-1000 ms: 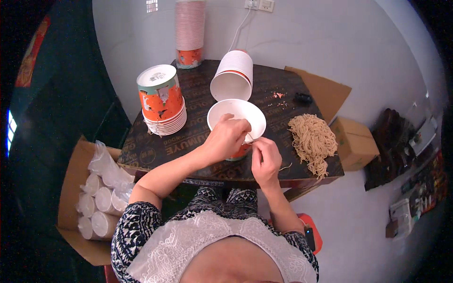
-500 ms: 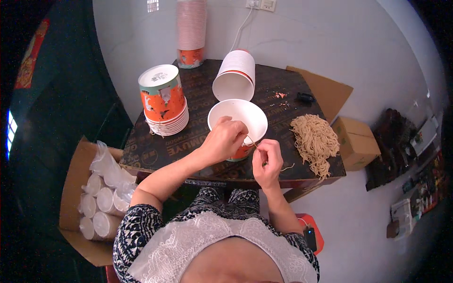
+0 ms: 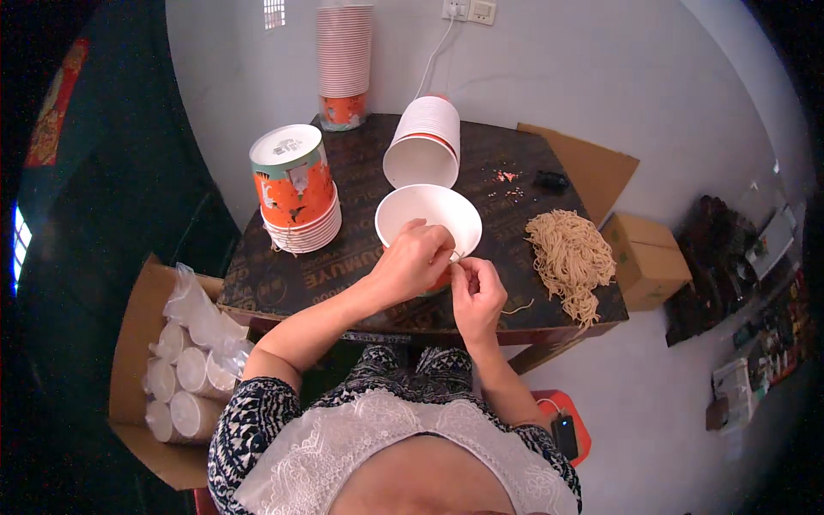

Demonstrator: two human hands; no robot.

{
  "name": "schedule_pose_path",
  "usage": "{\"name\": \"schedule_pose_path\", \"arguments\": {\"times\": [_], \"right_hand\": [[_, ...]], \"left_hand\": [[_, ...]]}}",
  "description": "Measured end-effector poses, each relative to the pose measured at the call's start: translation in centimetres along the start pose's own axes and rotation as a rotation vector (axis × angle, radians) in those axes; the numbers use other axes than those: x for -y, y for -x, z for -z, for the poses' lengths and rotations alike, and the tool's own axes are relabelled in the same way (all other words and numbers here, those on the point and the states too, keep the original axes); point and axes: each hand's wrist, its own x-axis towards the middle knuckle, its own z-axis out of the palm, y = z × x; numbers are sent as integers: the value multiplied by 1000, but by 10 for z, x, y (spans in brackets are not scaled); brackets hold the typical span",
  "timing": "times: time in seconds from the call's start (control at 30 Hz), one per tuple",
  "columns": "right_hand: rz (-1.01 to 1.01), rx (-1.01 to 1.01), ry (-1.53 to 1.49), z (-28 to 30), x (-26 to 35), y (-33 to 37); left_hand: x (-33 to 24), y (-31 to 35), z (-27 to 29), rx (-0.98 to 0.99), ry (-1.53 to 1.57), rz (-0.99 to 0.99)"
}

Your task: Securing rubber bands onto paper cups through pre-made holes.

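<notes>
A white-lined paper tub [image 3: 429, 199] stands upright, mouth up, near the front of the dark table; a little of its orange and green outside shows under my hands. Over its near rim my left hand [image 3: 415, 260] is closed, fingertips pinching a thin tan string [image 3: 457, 255]. Close beside it on the right, my right hand [image 3: 479, 299] pinches the same string against the rim's right front. A loose tan end [image 3: 518, 308] pokes out past my right hand onto the table. My fingers hide how the string runs at the rim.
Upside-down orange tubs [image 3: 296, 193] are stacked on the left. A tub stack [image 3: 421, 159] lies behind the work tub, and a tall wrapped stack [image 3: 344, 64] stands at the back. Tan strings [image 3: 571, 257] are heaped right. A carton [image 3: 142, 438] of bagged tubs sits lower left.
My right hand has shifted slightly left, closer to my left hand. Less string shows between the two hands.
</notes>
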Motion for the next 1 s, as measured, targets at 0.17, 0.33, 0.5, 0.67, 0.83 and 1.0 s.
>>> {"name": "schedule_pose_path", "arguments": {"times": [0.17, 0.33, 0.5, 0.67, 0.83, 1.0], "right_hand": [[-56, -31, -55, -2, -4, -5], [-154, 3, -111, 1, -1, -11], [131, -104, 65, -3, -7, -12], [157, -125, 45, -4, -6, -11], [-67, -67, -80, -1, -8, -7], [-412, 45, -433, 5, -14, -11]], "left_hand": [[-15, -1, -3, 17, 105, 287], [-21, -4, 0, 20, 127, 350], [-15, -4, 2, 18, 34, 321], [-13, -3, 9, 182, -326, 148], [-16, -2, 13, 161, -294, 74], [-16, -5, 12, 124, -209, -50]]}}
